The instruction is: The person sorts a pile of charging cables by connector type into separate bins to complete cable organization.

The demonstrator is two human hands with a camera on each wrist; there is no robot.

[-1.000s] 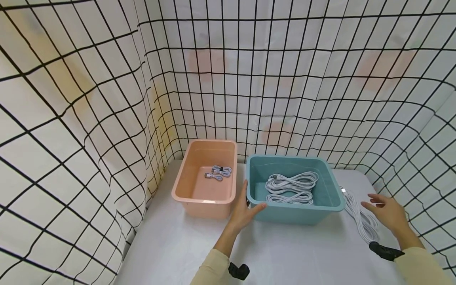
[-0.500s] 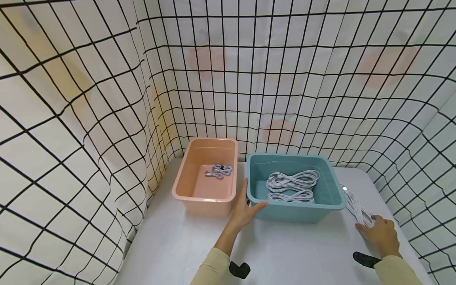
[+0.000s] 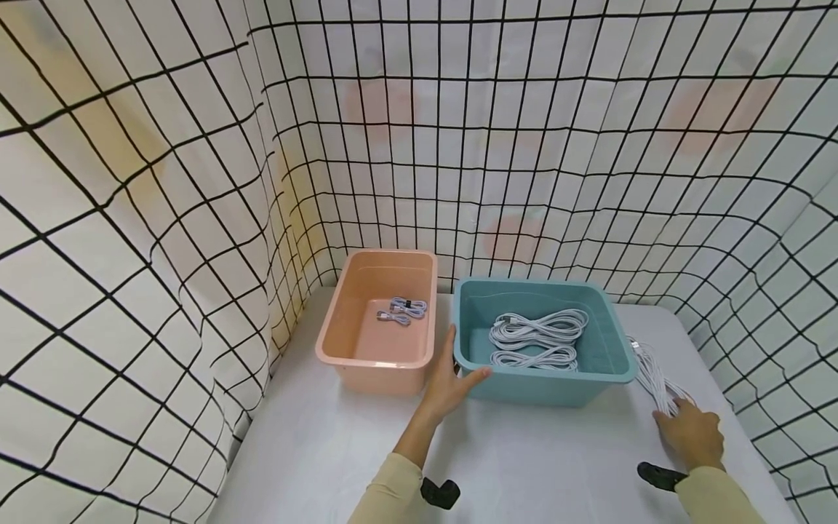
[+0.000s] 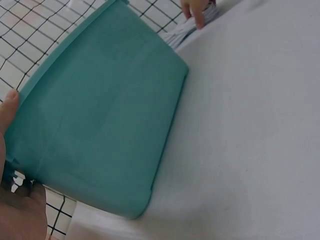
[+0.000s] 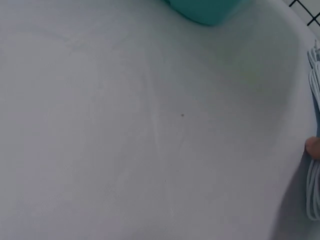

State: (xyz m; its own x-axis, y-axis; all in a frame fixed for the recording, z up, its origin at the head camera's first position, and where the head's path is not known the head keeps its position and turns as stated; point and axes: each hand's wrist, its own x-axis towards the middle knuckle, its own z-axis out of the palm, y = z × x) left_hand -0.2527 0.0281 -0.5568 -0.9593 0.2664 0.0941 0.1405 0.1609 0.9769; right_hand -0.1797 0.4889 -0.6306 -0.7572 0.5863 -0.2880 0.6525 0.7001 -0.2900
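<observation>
A teal bin point(image 3: 543, 386) stands on the white table and holds coiled white cables point(image 3: 537, 338). My left hand point(image 3: 452, 382) rests against its front-left corner, thumb up the side wall and fingers along the front rim; the left wrist view shows the bin's wall point(image 4: 100, 115) beside my palm point(image 4: 17, 210). Right of the bin, a loose white cable bundle point(image 3: 648, 367) lies on the table. My right hand point(image 3: 687, 429) is down on its near end with fingers curled over the strands point(image 4: 177, 34). One fingertip point(image 5: 313, 147) and the cable point(image 5: 314, 200) show in the right wrist view.
A pink bin point(image 3: 373, 364) stands left of the teal one, with small bundled cables point(image 3: 399, 309) inside. Grid-patterned cloth walls point(image 3: 164, 182) close in the table point(image 3: 524, 458) on the left, back and right. Its right edge runs close to the cable bundle.
My right hand came down from above the table onto the near end of the loose cable bundle and closed over it. The left hand stayed at the teal bin's corner.
</observation>
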